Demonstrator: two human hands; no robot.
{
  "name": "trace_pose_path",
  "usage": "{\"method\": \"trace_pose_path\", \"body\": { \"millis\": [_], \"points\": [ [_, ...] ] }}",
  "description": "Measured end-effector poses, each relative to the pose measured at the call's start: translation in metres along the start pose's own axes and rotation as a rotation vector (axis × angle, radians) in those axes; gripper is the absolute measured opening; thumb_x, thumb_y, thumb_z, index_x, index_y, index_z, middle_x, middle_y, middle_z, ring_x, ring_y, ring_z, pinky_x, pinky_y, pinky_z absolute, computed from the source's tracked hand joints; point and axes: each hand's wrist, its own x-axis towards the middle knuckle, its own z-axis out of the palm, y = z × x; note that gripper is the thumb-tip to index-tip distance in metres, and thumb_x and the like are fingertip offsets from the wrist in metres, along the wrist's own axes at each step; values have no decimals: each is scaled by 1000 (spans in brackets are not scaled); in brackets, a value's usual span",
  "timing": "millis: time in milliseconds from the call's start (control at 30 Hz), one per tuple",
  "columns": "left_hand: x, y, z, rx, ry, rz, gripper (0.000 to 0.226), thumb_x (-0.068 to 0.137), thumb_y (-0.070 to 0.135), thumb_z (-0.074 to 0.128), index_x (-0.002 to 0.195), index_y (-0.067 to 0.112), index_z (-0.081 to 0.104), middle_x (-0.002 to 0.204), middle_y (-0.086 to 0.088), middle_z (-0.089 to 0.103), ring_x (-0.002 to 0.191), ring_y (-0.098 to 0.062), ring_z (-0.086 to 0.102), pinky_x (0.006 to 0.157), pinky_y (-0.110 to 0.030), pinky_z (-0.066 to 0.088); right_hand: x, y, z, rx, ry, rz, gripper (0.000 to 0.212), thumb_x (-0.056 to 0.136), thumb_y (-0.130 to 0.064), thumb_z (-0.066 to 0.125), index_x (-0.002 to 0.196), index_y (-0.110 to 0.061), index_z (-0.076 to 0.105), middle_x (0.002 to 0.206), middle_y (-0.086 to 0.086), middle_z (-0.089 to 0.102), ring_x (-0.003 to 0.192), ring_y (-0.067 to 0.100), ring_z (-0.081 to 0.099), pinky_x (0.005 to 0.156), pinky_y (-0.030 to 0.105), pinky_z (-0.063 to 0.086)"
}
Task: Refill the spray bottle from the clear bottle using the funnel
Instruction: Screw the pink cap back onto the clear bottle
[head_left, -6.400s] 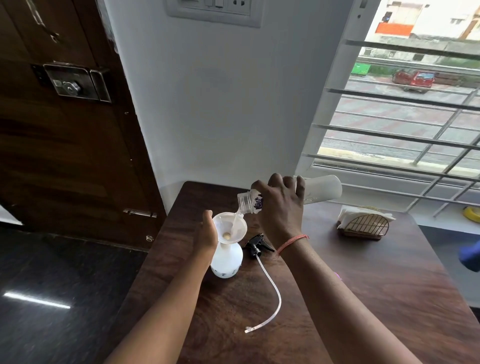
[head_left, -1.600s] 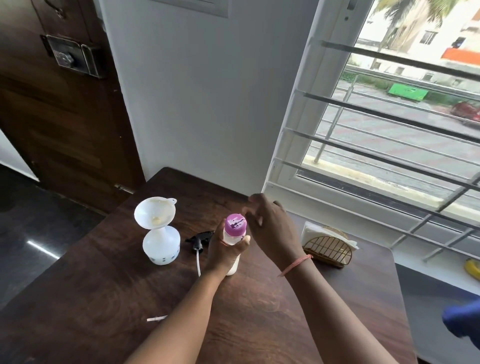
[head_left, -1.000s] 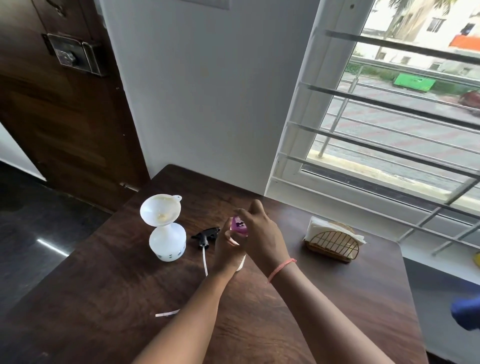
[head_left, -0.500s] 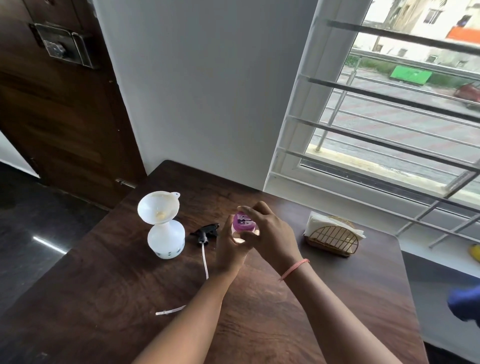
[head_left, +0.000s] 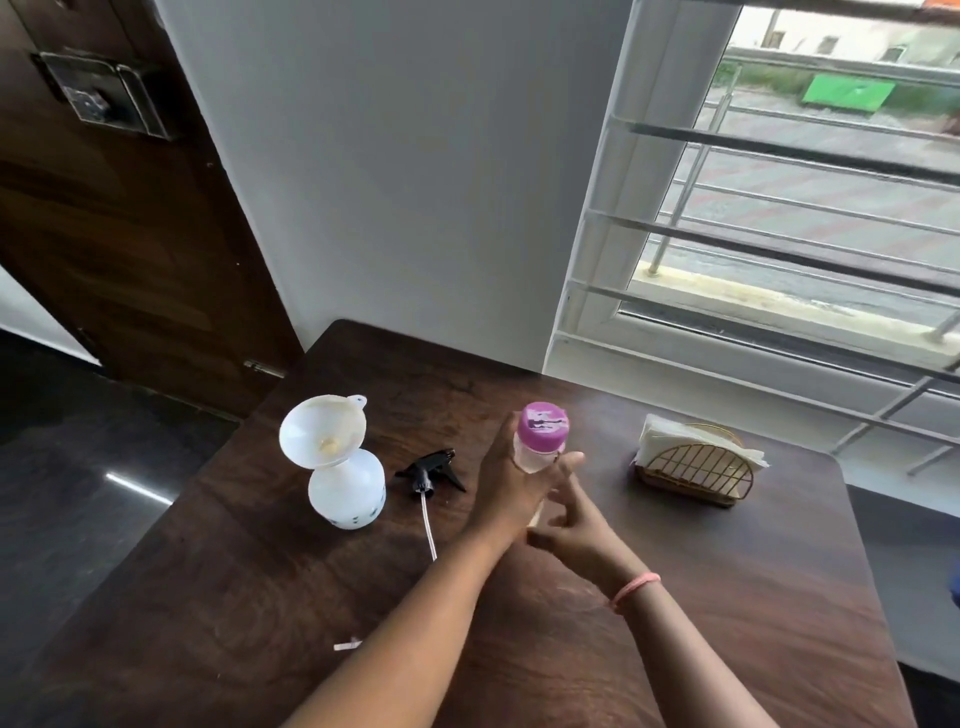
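Now my right hand (head_left: 571, 525) has come off the pink cap (head_left: 542, 425), fingers loose, while my left hand (head_left: 511, 483) grips the recapped clear bottle (head_left: 532, 457) upright on the counter (head_left: 727, 597); the funnel (head_left: 322, 434) sits in the spray bottle (head_left: 347, 491), so pouring looks finished

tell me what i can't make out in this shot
Head view, the only one:
- clear bottle: body hidden by the left hand; liquid level unknown.
- right hand: motion-blurred, finger pose unclear.
- spray bottle: frosted wall hides fill level.
- pink cap: print too small to read.
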Motion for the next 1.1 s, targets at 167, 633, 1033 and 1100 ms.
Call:
{"method": "trace_pose_path", "body": {
  "millis": [167,633,1033,1100],
  "points": [
    [30,14,9,7,-190,39,76,61,42,85,124,37,42,127,6,54,115,-4,55,95,-23,46,38,-8,-6,-21,409,-63,44,69,-27,69,112,-27,61,103,-12,69,97,3,64,77,8,46],
    [62,-30,-25,429,-185,-160,44,82,37,65,122,28,47,135,1,42,125,-17,41,92,-25,33,119,31,-39,-182,702,199,55,69,-20,80,117,-15,53,110,11,66,98,28,63,81,30,46],
    [64,-11,-39,365,-204,-21,37,83,36,65,117,27,53,128,9,43,117,-5,43,90,-19,32,111,51,-24,-50,647,296,65,65,-12,81,120,-21,47,110,3,65,100,19,63,92,38,52],
    [67,7,-49,336,-185,54,35,82,35,66,114,26,55,126,9,45,116,-5,45,91,-20,35,106,52,-18,-22,682,320,87,64,-6,84,137,-15,36,125,8,58,114,21,56,102,40,45]
  ]
}}
